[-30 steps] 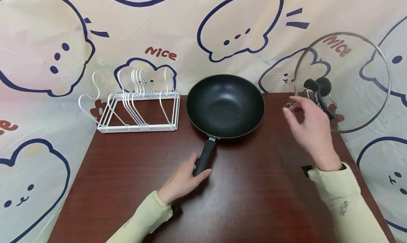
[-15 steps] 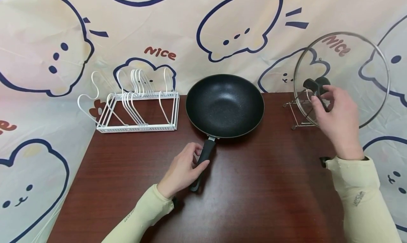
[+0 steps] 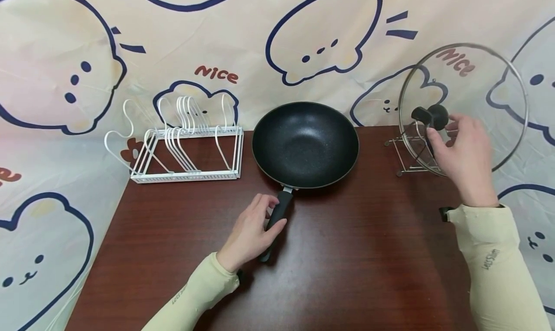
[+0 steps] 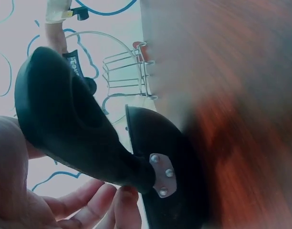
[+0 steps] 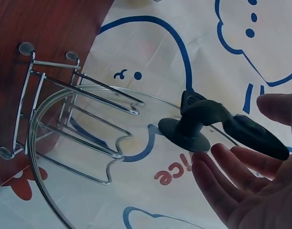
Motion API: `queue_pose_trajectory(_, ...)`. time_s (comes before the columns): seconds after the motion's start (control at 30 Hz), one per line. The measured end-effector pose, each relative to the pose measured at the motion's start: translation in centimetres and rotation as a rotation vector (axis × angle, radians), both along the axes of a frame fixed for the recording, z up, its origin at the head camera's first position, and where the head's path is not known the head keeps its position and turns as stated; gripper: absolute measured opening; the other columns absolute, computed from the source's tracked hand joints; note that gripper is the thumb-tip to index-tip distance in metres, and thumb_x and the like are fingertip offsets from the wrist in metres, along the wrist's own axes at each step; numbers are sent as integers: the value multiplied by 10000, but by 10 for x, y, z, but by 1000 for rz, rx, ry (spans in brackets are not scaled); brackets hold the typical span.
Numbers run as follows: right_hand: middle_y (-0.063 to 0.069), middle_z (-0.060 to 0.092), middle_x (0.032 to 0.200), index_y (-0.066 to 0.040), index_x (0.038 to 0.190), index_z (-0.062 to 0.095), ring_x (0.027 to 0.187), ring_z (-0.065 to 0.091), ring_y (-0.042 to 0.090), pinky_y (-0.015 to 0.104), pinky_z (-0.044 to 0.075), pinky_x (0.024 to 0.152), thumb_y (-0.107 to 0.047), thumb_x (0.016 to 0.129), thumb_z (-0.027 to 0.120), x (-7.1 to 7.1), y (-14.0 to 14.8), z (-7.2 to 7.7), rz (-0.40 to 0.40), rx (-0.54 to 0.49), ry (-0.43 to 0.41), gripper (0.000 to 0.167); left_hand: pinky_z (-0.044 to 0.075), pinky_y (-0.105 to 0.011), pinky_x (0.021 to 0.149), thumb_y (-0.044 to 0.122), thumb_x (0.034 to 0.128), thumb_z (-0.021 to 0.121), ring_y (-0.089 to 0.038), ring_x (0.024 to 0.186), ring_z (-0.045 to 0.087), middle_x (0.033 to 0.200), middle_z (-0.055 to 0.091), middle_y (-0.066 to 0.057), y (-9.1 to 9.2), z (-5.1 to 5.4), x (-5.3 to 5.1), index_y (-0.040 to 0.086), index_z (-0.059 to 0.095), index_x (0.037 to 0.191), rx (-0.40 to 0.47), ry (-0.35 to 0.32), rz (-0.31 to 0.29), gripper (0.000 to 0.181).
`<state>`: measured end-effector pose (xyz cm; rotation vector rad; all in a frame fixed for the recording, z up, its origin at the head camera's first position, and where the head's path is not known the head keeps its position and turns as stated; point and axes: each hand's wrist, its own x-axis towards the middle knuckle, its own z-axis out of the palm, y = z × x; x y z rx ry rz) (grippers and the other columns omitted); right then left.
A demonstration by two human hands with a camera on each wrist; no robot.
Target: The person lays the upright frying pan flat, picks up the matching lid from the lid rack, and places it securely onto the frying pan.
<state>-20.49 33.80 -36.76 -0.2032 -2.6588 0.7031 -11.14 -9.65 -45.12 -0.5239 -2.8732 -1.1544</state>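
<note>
A black wok (image 3: 305,145) sits on the brown table, its black handle (image 3: 279,210) pointing at the person. My left hand (image 3: 251,232) is at that handle, thumb lying over it and loosely bent fingers beside it. In the left wrist view the fingers (image 4: 88,200) show below the handle, not wrapped round it. A glass lid (image 3: 490,80) with a metal rim stands upright in a small wire rack (image 3: 405,157). My right hand (image 3: 466,152) is around the lid's black handle (image 5: 217,119); in the right wrist view, thumb and fingers stand apart on either side of it.
A white rack (image 3: 186,176) with several curved prongs stands left of the wok. Patterned cloth (image 3: 243,27) hangs behind the table (image 3: 347,273) and along both sides.
My right hand has moved right, from left of the lid's handle to around it. My left hand has slid slightly forward along the wok's handle. Lid and wok stay in place.
</note>
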Motion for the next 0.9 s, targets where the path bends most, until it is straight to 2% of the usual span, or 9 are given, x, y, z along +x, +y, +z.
queue_pose_trajectory(0.2,365,601,1245,115,1440,455,1089,612,528,624,419,940,-382,1052,500,-3,0,-4,6,0,-58,632,570,-351,834,245,930,773,-210,973,656,1088,625,-45,3,10,-7,95,624,1204,-28,118,-39,347)
queue_pose_trajectory(0.33,369,632,1213,130,1417,464,1090,633,526,628,450,913,-419,1049,492,-3,-1,-3,8,2,-103,662,564,-342,839,233,943,760,-191,969,646,1100,635,-54,7,21,-17,102,625,1201,-3,153,-89,319)
queue_pose_trajectory(0.53,421,598,1240,159,1407,457,1156,542,583,674,415,947,-459,1046,472,-5,2,1,15,27,-194,716,554,-319,889,241,977,720,-165,1012,653,1136,612,19,25,40,-40,166,612,1227,29,126,-192,282)
queue_pose_trajectory(0.7,436,577,1236,162,1397,462,1167,512,600,682,412,940,-466,1050,460,-6,5,4,31,40,-245,717,548,-315,926,245,995,699,-128,1067,641,1235,610,27,45,55,-60,179,599,1293,33,93,-288,320)
queue_pose_trajectory(0.9,430,582,1230,161,1387,471,1143,537,590,672,428,920,-456,1053,462,-8,3,6,51,47,-266,702,540,-328,972,252,1001,697,-141,1120,628,1287,598,16,67,64,-76,184,574,1340,1,56,-341,367)
